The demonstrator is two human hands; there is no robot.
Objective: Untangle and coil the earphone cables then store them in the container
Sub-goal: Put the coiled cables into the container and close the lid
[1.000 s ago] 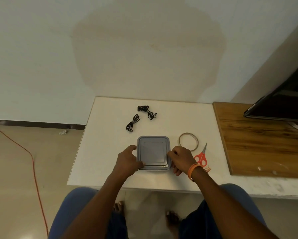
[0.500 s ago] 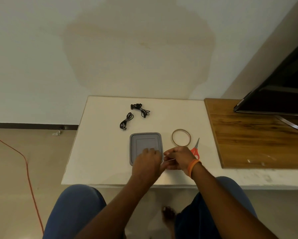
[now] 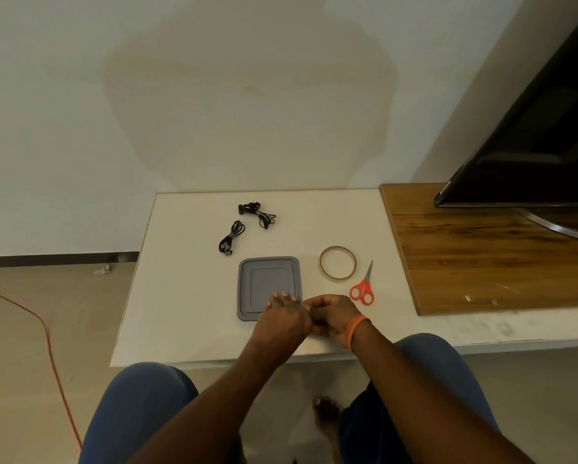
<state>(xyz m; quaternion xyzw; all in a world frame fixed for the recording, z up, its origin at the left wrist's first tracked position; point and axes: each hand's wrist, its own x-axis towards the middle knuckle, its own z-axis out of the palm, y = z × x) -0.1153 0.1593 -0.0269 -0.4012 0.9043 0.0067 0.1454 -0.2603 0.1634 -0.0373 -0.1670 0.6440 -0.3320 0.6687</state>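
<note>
A container with a grey lid (image 3: 264,279) stands on the white table (image 3: 187,296), close to its front edge. My left hand (image 3: 282,321) lies on the lid's near right corner with its fingers laid flat. My right hand (image 3: 334,318), an orange band at its wrist, is curled round that same corner; what its fingertips do is hidden. Two black earphone bundles lie behind the container. One earphone bundle (image 3: 231,237) lies just beyond the lid's far left corner. The other earphone bundle (image 3: 257,212) lies farther back.
A tape ring (image 3: 336,278) and red-handled scissors (image 3: 366,282) lie right of the container. A wooden board (image 3: 481,262) with a dark screen (image 3: 531,155) on it adjoins the table's right side. An orange cord (image 3: 50,346) runs over the floor at the left.
My left hand has crossed from the container's left side to its near right corner, beside my right hand. The container and the earphones have stayed put.
</note>
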